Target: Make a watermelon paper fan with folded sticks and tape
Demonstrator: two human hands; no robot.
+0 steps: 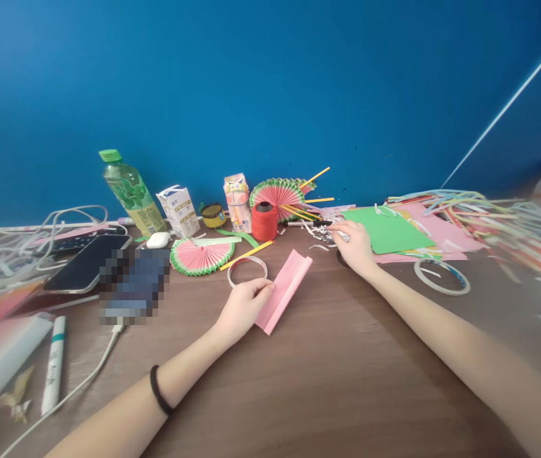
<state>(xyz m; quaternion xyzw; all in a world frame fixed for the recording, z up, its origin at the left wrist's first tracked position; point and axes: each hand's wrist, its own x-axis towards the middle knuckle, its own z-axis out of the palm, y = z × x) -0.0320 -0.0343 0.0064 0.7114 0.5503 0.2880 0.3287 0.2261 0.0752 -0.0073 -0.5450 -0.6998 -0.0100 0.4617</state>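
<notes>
My left hand pinches the left edge of a folded pink paper, its thumb lying on top. The paper has lengthwise creases and is tilted above the brown table. Farther back on the right, my right hand reaches to a heap of white paper scraps, fingertips pressed together; what is between them is too small to make out. Just behind my left hand lies a roll of tape. A pleated watermelon-patterned paper fan lies to its left, and a red spool of thread stands behind.
At the back stand a green bottle, a white carton and another pleated fan. Two phones and a marker lie left. Right are green paper, another tape roll and paper strips.
</notes>
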